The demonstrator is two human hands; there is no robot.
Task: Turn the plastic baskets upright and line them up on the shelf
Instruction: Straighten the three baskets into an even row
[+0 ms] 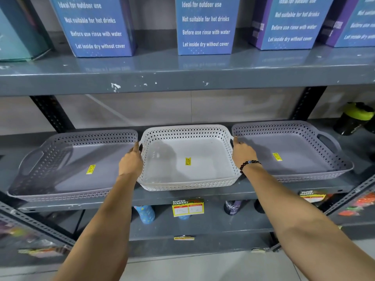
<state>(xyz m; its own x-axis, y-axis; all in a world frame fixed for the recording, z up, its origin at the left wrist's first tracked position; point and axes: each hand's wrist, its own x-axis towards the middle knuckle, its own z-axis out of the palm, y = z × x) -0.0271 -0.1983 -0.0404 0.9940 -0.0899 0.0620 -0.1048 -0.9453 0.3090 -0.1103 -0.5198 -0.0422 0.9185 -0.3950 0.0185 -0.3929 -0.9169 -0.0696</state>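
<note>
Step in hand looks like the final alignment, not flipping: all three baskets sit open side up on the middle shelf (203,194). The white basket (187,159) is between both hands, resting on the shelf, front edge near the shelf lip. Left hand (130,162) is against its left wall, fingers up at the left handle; right hand (243,154) mirrors it on the right wall, fingertips at the right handle. Each hand looks closed lightly on a handle, but the finger wrap is hidden behind the rims, so I can't tell how firm the hold is. Outboard of the left hand sits the left grey basket (71,165), its rim just beside the hand; outboard of the right hand sits the right grey basket (290,151), rim touching or nearly touching the fingertips. The left grey one sits further forward and skewed, the right grey one further back. Judgement: task is nearly done. Next move calls for a small two-handed slide of the white basket to square it, then nudging the grey ones to a common front line; tight side gaps mean fingers must clear without dragging the neighbours.
</note>
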